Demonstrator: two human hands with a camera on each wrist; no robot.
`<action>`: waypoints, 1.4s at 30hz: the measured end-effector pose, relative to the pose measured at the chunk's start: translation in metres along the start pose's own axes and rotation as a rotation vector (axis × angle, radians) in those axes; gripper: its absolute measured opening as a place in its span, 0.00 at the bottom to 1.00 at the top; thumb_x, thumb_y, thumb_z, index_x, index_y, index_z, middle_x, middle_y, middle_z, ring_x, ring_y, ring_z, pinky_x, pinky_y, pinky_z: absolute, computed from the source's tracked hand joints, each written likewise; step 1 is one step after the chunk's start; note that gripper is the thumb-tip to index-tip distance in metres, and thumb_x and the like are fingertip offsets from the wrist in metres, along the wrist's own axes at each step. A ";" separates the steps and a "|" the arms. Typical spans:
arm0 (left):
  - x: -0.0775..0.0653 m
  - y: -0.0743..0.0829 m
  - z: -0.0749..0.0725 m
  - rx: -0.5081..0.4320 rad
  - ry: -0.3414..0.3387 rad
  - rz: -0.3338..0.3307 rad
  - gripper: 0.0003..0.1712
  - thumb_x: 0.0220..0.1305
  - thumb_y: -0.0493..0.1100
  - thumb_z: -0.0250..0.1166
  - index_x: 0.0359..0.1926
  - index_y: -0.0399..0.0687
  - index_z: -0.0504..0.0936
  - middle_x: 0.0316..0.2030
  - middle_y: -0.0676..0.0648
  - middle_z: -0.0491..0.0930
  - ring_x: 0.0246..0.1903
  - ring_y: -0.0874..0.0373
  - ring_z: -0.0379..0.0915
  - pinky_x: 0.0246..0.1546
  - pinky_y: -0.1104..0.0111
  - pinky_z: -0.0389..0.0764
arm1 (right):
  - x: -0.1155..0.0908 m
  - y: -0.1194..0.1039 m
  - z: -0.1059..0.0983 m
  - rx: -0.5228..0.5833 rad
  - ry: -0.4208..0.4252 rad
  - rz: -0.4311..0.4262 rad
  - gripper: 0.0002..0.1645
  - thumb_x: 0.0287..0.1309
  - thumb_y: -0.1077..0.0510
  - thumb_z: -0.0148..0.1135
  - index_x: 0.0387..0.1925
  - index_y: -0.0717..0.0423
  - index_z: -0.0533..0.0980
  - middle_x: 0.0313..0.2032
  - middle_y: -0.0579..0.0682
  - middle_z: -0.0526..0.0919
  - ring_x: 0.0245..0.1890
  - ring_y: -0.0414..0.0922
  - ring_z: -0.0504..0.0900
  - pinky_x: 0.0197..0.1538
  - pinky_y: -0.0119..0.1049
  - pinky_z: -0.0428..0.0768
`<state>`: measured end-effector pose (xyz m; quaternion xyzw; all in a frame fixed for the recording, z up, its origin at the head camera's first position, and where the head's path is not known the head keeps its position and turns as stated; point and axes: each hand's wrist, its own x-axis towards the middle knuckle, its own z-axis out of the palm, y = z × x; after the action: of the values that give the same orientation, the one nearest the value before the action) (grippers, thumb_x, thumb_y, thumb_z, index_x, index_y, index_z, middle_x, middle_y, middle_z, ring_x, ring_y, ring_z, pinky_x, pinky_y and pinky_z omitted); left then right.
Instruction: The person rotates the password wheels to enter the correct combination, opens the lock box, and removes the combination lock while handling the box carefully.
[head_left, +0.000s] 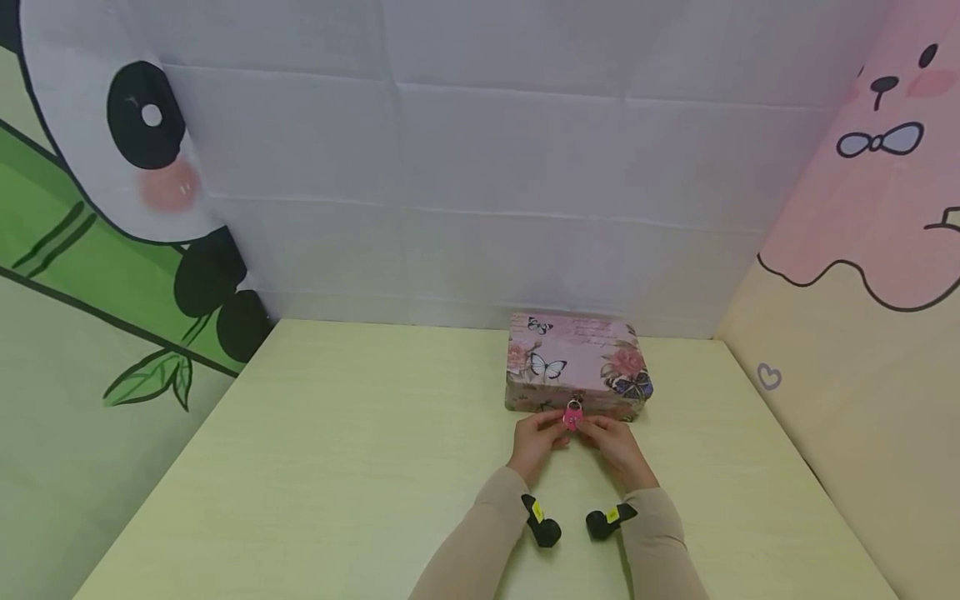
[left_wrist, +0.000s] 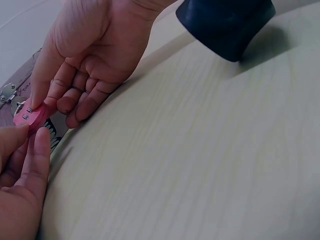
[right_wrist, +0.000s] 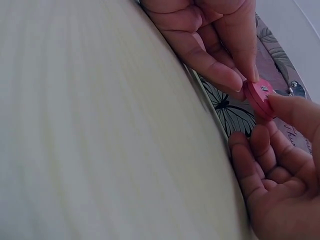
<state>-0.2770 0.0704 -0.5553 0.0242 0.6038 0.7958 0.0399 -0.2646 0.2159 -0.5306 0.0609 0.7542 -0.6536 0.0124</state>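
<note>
A small pink combination padlock (head_left: 572, 417) with number dials on its face is at the front of a pink box (head_left: 577, 350) printed with butterflies and flowers. The box lid is down. From the left, my left hand (head_left: 536, 444) pinches the padlock between thumb and finger. My right hand (head_left: 617, 450) pinches it from the other side, with its thumb near the dials in the right wrist view. Close to the padlock's shackle is the box's metal clasp (left_wrist: 8, 93); whether the shackle is locked cannot be told.
The box stands on a pale wood-grain table (head_left: 337, 450), near the white back wall (head_left: 450, 167). Printed panels flank the table left and right. A black camera (head_left: 542, 525) sits on the left wrist, another black camera (head_left: 609, 521) on the right.
</note>
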 end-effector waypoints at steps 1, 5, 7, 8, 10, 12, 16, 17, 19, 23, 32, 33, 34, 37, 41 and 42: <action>0.000 0.000 0.000 0.000 -0.002 0.001 0.14 0.65 0.26 0.63 0.51 0.23 0.80 0.41 0.39 0.83 0.33 0.55 0.82 0.37 0.64 0.88 | 0.000 0.000 0.000 -0.003 0.001 0.000 0.15 0.67 0.64 0.60 0.41 0.78 0.79 0.28 0.43 0.81 0.30 0.37 0.76 0.34 0.26 0.79; -0.001 -0.001 0.000 -0.005 -0.006 0.006 0.14 0.64 0.25 0.63 0.51 0.22 0.80 0.40 0.40 0.83 0.32 0.56 0.81 0.37 0.63 0.88 | -0.001 -0.001 0.001 -0.010 0.005 -0.005 0.15 0.67 0.64 0.60 0.40 0.79 0.79 0.27 0.43 0.81 0.29 0.38 0.76 0.33 0.27 0.78; -0.001 0.000 0.000 -0.008 -0.008 0.005 0.14 0.65 0.26 0.63 0.51 0.22 0.80 0.40 0.40 0.83 0.32 0.56 0.81 0.37 0.63 0.88 | 0.000 -0.001 0.001 -0.011 0.012 -0.003 0.15 0.67 0.64 0.60 0.40 0.78 0.79 0.26 0.44 0.80 0.29 0.38 0.76 0.33 0.27 0.78; -0.001 0.000 0.000 -0.010 -0.008 0.004 0.14 0.65 0.26 0.63 0.51 0.22 0.80 0.40 0.40 0.83 0.32 0.56 0.81 0.37 0.63 0.88 | 0.001 -0.001 0.001 -0.009 0.014 -0.002 0.14 0.67 0.64 0.60 0.40 0.78 0.79 0.26 0.44 0.80 0.29 0.38 0.76 0.33 0.27 0.78; -0.002 0.001 0.000 -0.010 -0.009 0.005 0.14 0.65 0.26 0.63 0.51 0.23 0.80 0.40 0.40 0.83 0.33 0.56 0.81 0.37 0.63 0.88 | 0.002 0.000 0.000 -0.009 0.015 -0.006 0.14 0.67 0.64 0.59 0.39 0.77 0.80 0.26 0.44 0.80 0.29 0.39 0.76 0.33 0.27 0.78; -0.002 0.002 0.000 -0.009 -0.011 0.006 0.14 0.65 0.26 0.64 0.51 0.23 0.80 0.40 0.40 0.83 0.33 0.56 0.82 0.37 0.63 0.88 | 0.002 0.000 0.000 0.002 0.021 -0.004 0.13 0.66 0.64 0.59 0.38 0.75 0.80 0.26 0.44 0.80 0.28 0.39 0.76 0.33 0.27 0.78; -0.003 0.005 0.000 -0.018 -0.012 0.002 0.14 0.65 0.27 0.64 0.51 0.24 0.81 0.41 0.40 0.83 0.32 0.57 0.81 0.37 0.64 0.88 | 0.003 0.000 -0.001 0.054 0.024 0.012 0.12 0.68 0.64 0.57 0.34 0.70 0.81 0.24 0.45 0.79 0.28 0.38 0.77 0.33 0.26 0.79; -0.003 0.005 0.000 -0.017 -0.011 0.004 0.14 0.65 0.27 0.64 0.51 0.24 0.81 0.41 0.39 0.83 0.32 0.57 0.81 0.37 0.64 0.88 | 0.003 -0.001 -0.001 0.072 0.022 0.015 0.13 0.69 0.63 0.56 0.33 0.69 0.81 0.24 0.45 0.79 0.28 0.38 0.77 0.33 0.27 0.80; -0.003 0.006 0.000 -0.018 -0.010 0.009 0.14 0.64 0.26 0.64 0.51 0.23 0.81 0.41 0.39 0.83 0.31 0.58 0.81 0.36 0.65 0.88 | 0.003 -0.001 -0.002 0.102 0.014 0.019 0.13 0.70 0.62 0.55 0.33 0.67 0.81 0.24 0.46 0.79 0.27 0.38 0.78 0.33 0.27 0.81; -0.001 0.004 0.000 -0.013 0.000 0.000 0.13 0.64 0.27 0.64 0.50 0.25 0.82 0.41 0.40 0.84 0.30 0.58 0.81 0.36 0.66 0.88 | 0.003 -0.001 -0.003 0.118 -0.006 0.014 0.13 0.68 0.65 0.54 0.37 0.71 0.81 0.25 0.47 0.80 0.28 0.39 0.78 0.34 0.28 0.82; -0.002 0.003 0.000 -0.013 0.003 -0.010 0.13 0.64 0.27 0.65 0.50 0.25 0.82 0.41 0.40 0.84 0.34 0.57 0.82 0.36 0.67 0.88 | 0.001 0.003 -0.004 0.107 -0.051 0.000 0.15 0.64 0.68 0.59 0.46 0.79 0.78 0.31 0.44 0.84 0.33 0.38 0.80 0.38 0.28 0.81; -0.002 0.003 -0.001 -0.011 0.002 -0.008 0.13 0.64 0.27 0.65 0.50 0.25 0.82 0.41 0.40 0.84 0.34 0.57 0.82 0.36 0.67 0.88 | 0.001 0.003 -0.004 0.109 -0.047 0.001 0.14 0.64 0.68 0.59 0.45 0.79 0.78 0.30 0.44 0.84 0.32 0.38 0.80 0.37 0.28 0.81; -0.002 0.003 0.000 -0.016 0.003 -0.014 0.13 0.64 0.27 0.65 0.50 0.25 0.82 0.41 0.40 0.84 0.34 0.57 0.82 0.36 0.68 0.88 | 0.001 0.003 -0.003 0.108 -0.046 -0.001 0.13 0.64 0.68 0.59 0.44 0.78 0.78 0.30 0.44 0.84 0.32 0.38 0.80 0.37 0.28 0.81; -0.002 0.003 -0.001 -0.014 0.002 -0.011 0.13 0.64 0.27 0.65 0.50 0.25 0.82 0.41 0.40 0.84 0.33 0.57 0.82 0.36 0.67 0.88 | 0.001 0.004 -0.003 0.110 -0.043 0.001 0.11 0.64 0.68 0.59 0.41 0.76 0.80 0.28 0.42 0.83 0.31 0.37 0.80 0.36 0.27 0.80; -0.004 0.003 0.000 -0.014 0.003 0.000 0.14 0.64 0.27 0.65 0.50 0.24 0.81 0.41 0.38 0.84 0.32 0.57 0.82 0.35 0.66 0.88 | 0.000 0.003 -0.002 0.114 -0.050 -0.003 0.09 0.64 0.70 0.58 0.39 0.76 0.80 0.27 0.41 0.82 0.30 0.36 0.79 0.35 0.27 0.80; -0.004 0.004 0.000 -0.015 0.003 0.004 0.14 0.64 0.26 0.65 0.50 0.24 0.81 0.41 0.38 0.84 0.31 0.57 0.82 0.35 0.65 0.88 | 0.000 0.003 -0.002 0.111 -0.056 -0.007 0.10 0.65 0.70 0.58 0.40 0.77 0.80 0.27 0.41 0.82 0.30 0.36 0.79 0.35 0.27 0.80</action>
<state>-0.2731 0.0691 -0.5519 0.0238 0.5977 0.8005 0.0374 -0.2644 0.2183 -0.5329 0.0406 0.7163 -0.6961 0.0278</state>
